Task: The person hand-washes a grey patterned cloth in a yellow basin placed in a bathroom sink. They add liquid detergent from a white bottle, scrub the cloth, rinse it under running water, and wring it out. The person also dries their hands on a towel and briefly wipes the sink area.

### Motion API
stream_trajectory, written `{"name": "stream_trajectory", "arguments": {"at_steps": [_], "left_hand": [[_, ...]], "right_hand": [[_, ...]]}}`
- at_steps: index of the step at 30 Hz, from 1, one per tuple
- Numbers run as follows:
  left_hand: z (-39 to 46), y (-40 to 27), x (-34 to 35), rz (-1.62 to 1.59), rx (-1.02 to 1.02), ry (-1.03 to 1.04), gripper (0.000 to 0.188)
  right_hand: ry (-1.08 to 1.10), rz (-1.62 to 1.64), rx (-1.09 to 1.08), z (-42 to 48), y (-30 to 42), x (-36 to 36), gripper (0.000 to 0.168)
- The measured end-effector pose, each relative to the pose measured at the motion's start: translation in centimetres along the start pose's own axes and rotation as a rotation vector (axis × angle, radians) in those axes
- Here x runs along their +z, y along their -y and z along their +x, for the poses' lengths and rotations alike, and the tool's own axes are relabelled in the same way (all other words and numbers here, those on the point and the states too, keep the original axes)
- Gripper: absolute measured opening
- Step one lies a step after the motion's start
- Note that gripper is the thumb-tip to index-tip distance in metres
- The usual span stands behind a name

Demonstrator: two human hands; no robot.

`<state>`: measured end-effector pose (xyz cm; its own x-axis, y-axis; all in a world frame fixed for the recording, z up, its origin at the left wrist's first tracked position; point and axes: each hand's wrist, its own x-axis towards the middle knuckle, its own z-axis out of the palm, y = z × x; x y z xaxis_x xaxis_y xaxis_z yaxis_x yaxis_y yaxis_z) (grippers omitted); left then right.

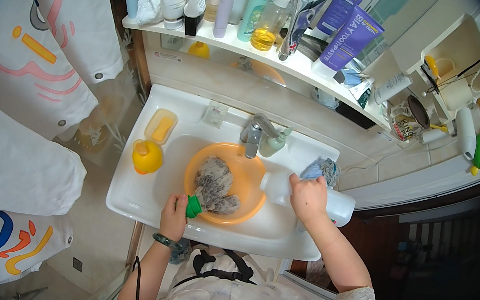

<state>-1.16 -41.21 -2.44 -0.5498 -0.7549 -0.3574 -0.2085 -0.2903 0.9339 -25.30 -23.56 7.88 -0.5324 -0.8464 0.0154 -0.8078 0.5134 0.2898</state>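
Observation:
An orange plastic basin [251,197] stands in the white washbasin [163,203] under the chrome faucet [253,135]. Inside it lies a bunched grey, mottled cloth [214,178]. My left hand [174,215] pinches a green plastic cap [193,207] at the basin's front-left rim. Around the body of a translucent white plastic bottle [278,186] my right hand [309,198] is closed. The bottle lies nearly level, its mouth over the basin's right rim. Whether liquid is flowing from it cannot be made out.
A yellow rubber duck [147,156] and a soap dish [161,126] sit on the left ledge. Behind the basin stands a green pump bottle [274,143]. A bunched blue-grey cloth [322,170] lies at right. Above, a white shelf [236,44] is crowded with toiletries.

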Motion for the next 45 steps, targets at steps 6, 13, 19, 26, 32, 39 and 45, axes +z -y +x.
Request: {"name": "stream_trajectory", "arguments": {"at_steps": [6, 13, 19, 26, 32, 39, 45], "left_hand": [[-0.2, 0.0, -0.4, -0.027, -0.008, 0.011, 0.031], [-0.6, 0.4, -0.6, -0.014, -0.041, 0.014, 0.031], [-0.7, 0.9, -0.7, -0.037, -0.040, 0.031, 0.032], [-0.8, 1.3, -0.6, -0.032, -0.032, 0.033, 0.032], [-1.0, 1.3, -0.6, -0.018, -0.030, 0.027, 0.033], [-0.8, 2.0, -0.7, -0.019, -0.002, 0.022, 0.034], [-1.1, 1.4, -0.6, -0.018, -0.046, 0.037, 0.034]], "right_hand": [[0.031, -0.036, -0.005, 0.3, 0.3, -0.4, 0.006], [0.029, -0.061, -0.007, 0.3, 0.4, -0.6, 0.005], [0.074, -0.021, 0.013, 0.5, 0.4, -0.7, 0.017], [0.052, -0.060, -0.003, 0.7, 0.7, -1.2, 0.005], [0.055, -0.078, -0.011, 0.8, 0.7, -1.3, 0.005], [0.063, -0.092, -0.014, 0.9, 0.8, -1.6, 0.005], [0.064, -0.107, -0.019, 1.1, 0.8, -1.8, 0.006]]}}
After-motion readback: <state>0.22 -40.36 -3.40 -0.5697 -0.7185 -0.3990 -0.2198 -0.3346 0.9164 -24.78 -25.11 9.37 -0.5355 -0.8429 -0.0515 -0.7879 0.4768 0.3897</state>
